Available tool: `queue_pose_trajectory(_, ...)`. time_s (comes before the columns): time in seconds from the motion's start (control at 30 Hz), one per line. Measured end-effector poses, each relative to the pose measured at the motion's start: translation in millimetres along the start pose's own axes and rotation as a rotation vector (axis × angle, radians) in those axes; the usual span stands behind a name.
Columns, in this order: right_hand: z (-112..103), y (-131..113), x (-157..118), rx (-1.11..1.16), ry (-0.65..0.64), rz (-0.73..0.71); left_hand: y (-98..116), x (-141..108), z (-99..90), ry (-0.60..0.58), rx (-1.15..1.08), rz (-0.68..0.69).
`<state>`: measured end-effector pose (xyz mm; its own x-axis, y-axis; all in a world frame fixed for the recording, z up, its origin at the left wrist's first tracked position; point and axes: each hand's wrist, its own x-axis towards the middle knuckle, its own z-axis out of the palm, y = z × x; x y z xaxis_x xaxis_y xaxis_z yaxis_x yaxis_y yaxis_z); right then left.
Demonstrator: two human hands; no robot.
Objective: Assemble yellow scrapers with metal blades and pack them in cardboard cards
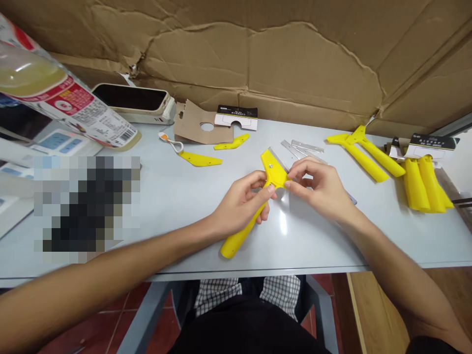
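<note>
My left hand is closed round the upper handle of a yellow scraper, whose handle slants down to the left. A metal blade lies along the right edge of the scraper's head. My right hand pinches that head at its right corner, by the blade's lower end. Loose metal blades lie on the table just behind my right hand. Two yellow pieces, a small one and a longer one, rest to the left of the scraper head.
At the right lie yellow scrapers and several yellow handles with black-and-white cards. Behind are brown card, a black-and-white card and a phone. A bottle leans at left, near a blurred dark object.
</note>
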<state>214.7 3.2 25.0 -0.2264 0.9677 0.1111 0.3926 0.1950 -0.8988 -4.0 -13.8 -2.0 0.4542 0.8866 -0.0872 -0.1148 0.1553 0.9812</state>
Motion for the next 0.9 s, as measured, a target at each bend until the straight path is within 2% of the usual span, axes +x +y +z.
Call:
queue_pose_trajectory(0.1, -1.6, -0.2, 2.2, 0.160, -0.022, 0.116, -0.4, 0.0, -0.1, -0.011, -0.013, -0.001)
queue_pose_trajectory(0.33, -0.8, 3.9, 2.9, 0.424, -0.057, 0.260, -1.1, -0.7, -0.6, -0.020, -0.019, -0.008)
queue_pose_trajectory(0.57, 1.0, 4.8, 1.9, 0.395, -0.059, 0.246, -0.7, -1.9, 0.0, -0.020, -0.018, -0.013)
queue_pose_trajectory(0.8, 1.6, 0.0, 1.9, 0.276, -0.014, 0.162, 0.9, -1.0, 0.5, -0.013, 0.009, -0.023)
queue_pose_trajectory(0.9, 2.1, 1.1, 1.3, 0.307, -0.023, 0.183, 2.1, -1.4, 0.4, -0.014, 0.016, -0.033)
